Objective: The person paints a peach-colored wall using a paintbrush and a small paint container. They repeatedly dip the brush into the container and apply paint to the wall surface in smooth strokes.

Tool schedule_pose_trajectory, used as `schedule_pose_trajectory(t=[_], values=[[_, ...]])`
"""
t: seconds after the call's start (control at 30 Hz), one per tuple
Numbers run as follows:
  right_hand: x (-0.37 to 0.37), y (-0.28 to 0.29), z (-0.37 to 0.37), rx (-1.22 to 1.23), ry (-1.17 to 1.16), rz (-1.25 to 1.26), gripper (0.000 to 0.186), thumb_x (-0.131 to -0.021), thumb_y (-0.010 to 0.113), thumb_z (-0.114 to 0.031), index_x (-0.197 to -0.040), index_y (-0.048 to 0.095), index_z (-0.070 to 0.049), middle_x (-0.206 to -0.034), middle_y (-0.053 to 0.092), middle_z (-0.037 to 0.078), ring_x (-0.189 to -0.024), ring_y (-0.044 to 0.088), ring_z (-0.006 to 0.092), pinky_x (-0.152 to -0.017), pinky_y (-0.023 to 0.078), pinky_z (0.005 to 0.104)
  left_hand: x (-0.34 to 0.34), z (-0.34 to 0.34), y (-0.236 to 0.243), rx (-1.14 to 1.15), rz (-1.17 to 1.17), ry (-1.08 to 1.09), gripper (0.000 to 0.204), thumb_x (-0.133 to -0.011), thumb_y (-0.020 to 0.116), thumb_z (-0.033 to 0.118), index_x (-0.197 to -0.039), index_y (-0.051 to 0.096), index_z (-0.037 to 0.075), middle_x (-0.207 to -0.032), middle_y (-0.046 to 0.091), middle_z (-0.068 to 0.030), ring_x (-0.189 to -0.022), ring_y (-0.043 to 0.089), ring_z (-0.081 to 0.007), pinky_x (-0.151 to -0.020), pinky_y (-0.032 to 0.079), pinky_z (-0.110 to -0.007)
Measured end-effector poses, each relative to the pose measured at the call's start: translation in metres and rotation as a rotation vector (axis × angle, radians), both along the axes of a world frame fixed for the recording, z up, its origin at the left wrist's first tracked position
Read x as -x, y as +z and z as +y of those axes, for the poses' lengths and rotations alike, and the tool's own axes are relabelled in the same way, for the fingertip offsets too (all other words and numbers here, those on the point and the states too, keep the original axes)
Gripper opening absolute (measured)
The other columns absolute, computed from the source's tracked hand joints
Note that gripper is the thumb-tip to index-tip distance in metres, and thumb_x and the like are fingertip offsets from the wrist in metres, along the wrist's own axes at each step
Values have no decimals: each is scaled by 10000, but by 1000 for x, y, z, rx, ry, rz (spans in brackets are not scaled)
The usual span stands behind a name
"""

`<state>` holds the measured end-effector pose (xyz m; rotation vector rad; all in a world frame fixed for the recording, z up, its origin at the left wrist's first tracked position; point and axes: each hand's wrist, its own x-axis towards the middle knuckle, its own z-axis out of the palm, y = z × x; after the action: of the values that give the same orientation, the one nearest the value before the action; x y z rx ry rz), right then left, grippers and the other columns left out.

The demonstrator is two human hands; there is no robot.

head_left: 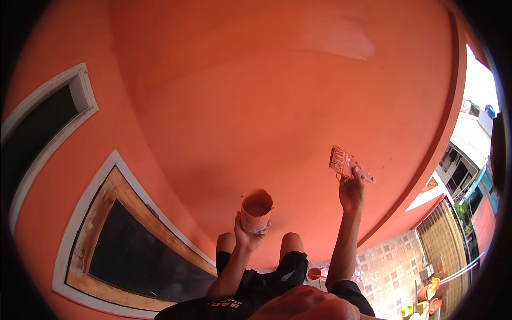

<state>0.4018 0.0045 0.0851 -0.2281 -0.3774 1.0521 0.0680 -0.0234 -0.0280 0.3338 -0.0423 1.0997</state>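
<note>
My left hand (249, 236) is wrapped round a small paint pot (255, 217), smeared with orange paint and holding orange paint inside. Up and to the right, my right hand (352, 191) grips a wide paintbrush (343, 162) by its handle, with the paint-coated bristles pointing up and left. Both hands are in front of a large orange wall (256, 117); whether the bristles touch it, I cannot tell. A paler, whitish patch (341, 34) shows high on the wall.
On the left are a wood-framed window (104, 205) with dark glass and a white-edged opening (48, 117). An orange bucket (314, 274) stands on the patterned tile floor (386, 261). Pots and a bamboo-like screen (445, 229) are at lower right.
</note>
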Motion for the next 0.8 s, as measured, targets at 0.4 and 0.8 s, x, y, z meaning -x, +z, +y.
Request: schedule_pose_trajectory(t=[0.4, 0.8], values=[[95, 105, 51, -218, -354, -355, 229, -970, 724, -111, -1139, 582, -56, -1092, 657, 65, -961, 656, 150, -814, 563, 289, 46, -10, 6, 16, -23, 209, 724, -966, 498, 624, -1435, 485, 72, -1310, 599, -141, -971, 647, -330, -591, 542, -308], [252, 252, 125, -701, -641, -976, 240, -935, 749, -63, -1155, 680, 0, -1142, 704, 77, -1044, 679, 158, -845, 579, 321, 84, -1, 6, 13, -40, 288, 759, -941, 538, 628, -1443, 463, 63, -1306, 585, -153, -935, 617, -325, -562, 496, -286]])
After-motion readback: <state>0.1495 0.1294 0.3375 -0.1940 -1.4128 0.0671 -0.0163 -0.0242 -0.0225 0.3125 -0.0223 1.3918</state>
